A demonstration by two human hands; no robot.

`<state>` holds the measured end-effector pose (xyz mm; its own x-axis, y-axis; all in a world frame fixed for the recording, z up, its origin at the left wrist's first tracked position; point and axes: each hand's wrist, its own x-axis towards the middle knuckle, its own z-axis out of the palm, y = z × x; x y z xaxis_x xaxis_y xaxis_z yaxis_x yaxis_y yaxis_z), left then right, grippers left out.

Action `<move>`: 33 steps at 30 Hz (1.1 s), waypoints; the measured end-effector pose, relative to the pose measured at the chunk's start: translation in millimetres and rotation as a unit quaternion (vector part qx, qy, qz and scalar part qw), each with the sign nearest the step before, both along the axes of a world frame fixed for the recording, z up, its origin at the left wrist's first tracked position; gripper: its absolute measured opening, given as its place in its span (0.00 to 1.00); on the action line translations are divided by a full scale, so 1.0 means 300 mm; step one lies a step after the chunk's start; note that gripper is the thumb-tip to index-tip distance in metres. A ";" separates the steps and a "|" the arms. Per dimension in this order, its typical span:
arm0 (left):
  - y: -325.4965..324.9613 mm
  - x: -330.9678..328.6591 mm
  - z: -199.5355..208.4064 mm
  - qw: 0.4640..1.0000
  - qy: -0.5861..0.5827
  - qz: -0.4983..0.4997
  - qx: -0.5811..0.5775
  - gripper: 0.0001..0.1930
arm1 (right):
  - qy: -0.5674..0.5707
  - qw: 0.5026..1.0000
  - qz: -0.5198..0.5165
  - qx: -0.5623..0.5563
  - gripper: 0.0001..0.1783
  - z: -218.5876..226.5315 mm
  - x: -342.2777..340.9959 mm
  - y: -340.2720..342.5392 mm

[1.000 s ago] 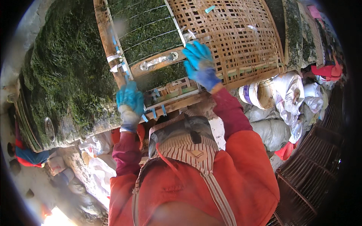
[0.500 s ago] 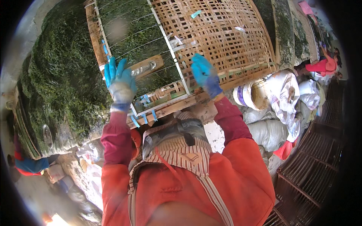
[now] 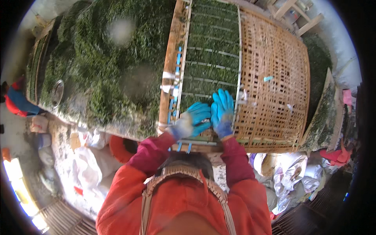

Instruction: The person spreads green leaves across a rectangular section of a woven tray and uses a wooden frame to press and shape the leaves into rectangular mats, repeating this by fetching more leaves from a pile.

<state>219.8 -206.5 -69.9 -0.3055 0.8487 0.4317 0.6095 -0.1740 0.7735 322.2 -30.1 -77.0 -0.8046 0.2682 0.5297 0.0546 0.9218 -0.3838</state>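
My left hand (image 3: 196,119), in a blue glove with a pale cuff, lies at the near end of a white-edged frame (image 3: 239,51). Its fingers stretch to the right. Close beside it is my right hand (image 3: 221,107), also blue-gloved, its fingers extended away from me. Both look flat and open on the dark green, seaweed-like matter (image 3: 211,74) that fills the frame between thin pale crossbars. A small shiny spot shows between the hands; what it belongs to is hidden. Blue strips (image 3: 179,58) line the frame's left side.
A wide heap of green matter (image 3: 98,66) lies left, beyond a wooden rail (image 3: 169,66). On the right is a woven bamboo mat (image 3: 274,90). Pale bags (image 3: 290,176) stand below the table edge. Other people in red (image 3: 17,100) are at the far left and right.
My view has turned, so the frame now stands nearly upright in it. My hands have come together over the frame's near end. The wooden block seen earlier no longer shows.
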 end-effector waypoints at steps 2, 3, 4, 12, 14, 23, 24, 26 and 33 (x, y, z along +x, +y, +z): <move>-0.055 -0.147 0.115 0.996 -0.021 0.082 0.041 0.18 | 0.017 0.999 -0.031 -0.028 0.20 -0.032 0.050 0.044; -0.071 -0.246 0.197 0.983 -0.101 0.145 -0.052 0.22 | 0.033 0.997 -0.040 -0.048 0.19 -0.035 0.090 0.089; -0.066 -0.361 0.183 0.978 -0.072 0.183 -0.063 0.26 | 0.034 0.989 -0.042 -0.135 0.16 -0.021 0.105 0.099; -0.286 -1.295 -0.397 0.780 0.286 0.380 -0.407 0.39 | 0.039 0.998 -0.028 0.033 0.16 -0.020 0.017 0.028; -0.230 -1.436 -0.469 0.788 0.191 0.452 -0.372 0.32 | 0.037 0.997 -0.034 0.067 0.16 0.045 0.040 0.083; -0.338 -1.804 -0.776 0.883 0.232 0.276 -0.301 0.19 | -0.060 0.997 -0.049 0.026 0.16 0.037 -0.003 -0.026; -0.334 -1.799 -0.743 0.888 0.207 0.275 -0.304 0.19 | -0.045 0.997 -0.055 0.041 0.16 0.008 0.003 -0.026; -0.338 -1.777 -0.666 0.906 0.153 0.265 -0.294 0.21 | -0.045 0.995 -0.068 0.054 0.16 -0.004 0.024 -0.039; -0.648 -1.772 -0.186 0.965 -0.096 0.235 -0.067 0.27 | -0.040 0.993 -0.054 0.099 0.14 -0.120 -0.030 0.031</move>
